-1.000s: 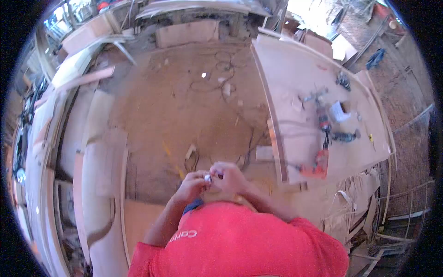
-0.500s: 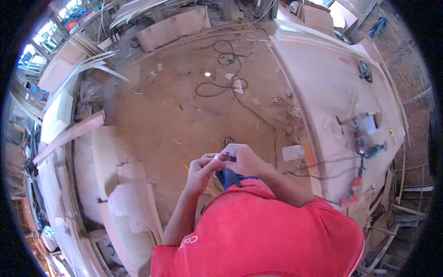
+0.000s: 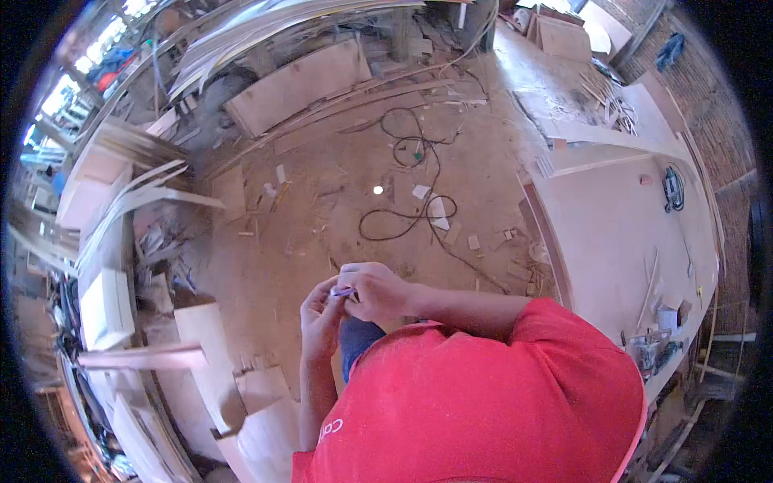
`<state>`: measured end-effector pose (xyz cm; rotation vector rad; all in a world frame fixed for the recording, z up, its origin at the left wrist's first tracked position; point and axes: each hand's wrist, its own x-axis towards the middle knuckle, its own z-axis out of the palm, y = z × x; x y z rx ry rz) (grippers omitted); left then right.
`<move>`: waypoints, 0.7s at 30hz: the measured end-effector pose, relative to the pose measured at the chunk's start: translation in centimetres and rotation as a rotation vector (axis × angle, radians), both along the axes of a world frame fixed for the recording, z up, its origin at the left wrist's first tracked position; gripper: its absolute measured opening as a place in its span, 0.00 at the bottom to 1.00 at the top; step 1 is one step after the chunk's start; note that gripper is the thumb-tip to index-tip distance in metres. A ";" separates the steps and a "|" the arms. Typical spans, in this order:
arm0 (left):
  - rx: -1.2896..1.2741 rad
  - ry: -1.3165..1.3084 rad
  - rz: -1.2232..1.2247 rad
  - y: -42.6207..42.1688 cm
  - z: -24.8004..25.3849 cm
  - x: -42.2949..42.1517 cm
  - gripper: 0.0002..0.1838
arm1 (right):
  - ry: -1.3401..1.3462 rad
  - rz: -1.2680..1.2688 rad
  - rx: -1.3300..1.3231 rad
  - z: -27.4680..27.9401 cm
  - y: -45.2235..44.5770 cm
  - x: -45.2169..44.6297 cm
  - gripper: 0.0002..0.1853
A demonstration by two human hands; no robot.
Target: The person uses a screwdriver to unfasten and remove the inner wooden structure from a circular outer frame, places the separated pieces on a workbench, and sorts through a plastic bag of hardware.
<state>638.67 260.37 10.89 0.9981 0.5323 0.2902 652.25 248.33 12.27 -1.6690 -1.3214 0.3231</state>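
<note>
Both hands meet in front of my body, above the floor. My left hand (image 3: 320,315) is closed, its thumb and fingertips pinching a small purple-and-white object (image 3: 344,293). Against the other side of it, my right hand (image 3: 377,288) curls its fingers inward and also grips. The object is mostly covered by fingers, and its kind cannot be made out. Below the hands shows a leg in dark blue trousers (image 3: 359,342).
A looped dark cable (image 3: 394,237) lies on the dusty floor among scraps. To the right stands a large board-topped table (image 3: 604,217) bearing a corded power tool (image 3: 673,190). Stacked sheets and strips (image 3: 137,193) line the left; a long panel (image 3: 298,84) leans at the back.
The view has shifted forward and turned, so the floor, cable and table appear lower. My hands stay together around the small object and now appear further left in view.
</note>
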 end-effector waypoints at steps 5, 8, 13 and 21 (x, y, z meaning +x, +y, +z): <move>-0.015 0.034 -0.014 9.3 -1.5 11.9 0.09 | -0.103 -0.181 -0.024 -1.8 9.2 10.4 0.09; 0.030 0.144 -0.105 14.9 -0.9 20.0 0.06 | -0.131 -0.345 -0.011 -1.3 14.2 17.0 0.10; 0.158 0.261 -0.401 20.8 1.4 35.2 0.09 | -0.147 -0.649 -0.102 -0.7 17.8 28.8 0.10; 0.439 0.240 -1.091 20.3 -0.7 57.4 0.12 | 0.058 -1.107 -0.189 -2.5 13.6 43.2 0.11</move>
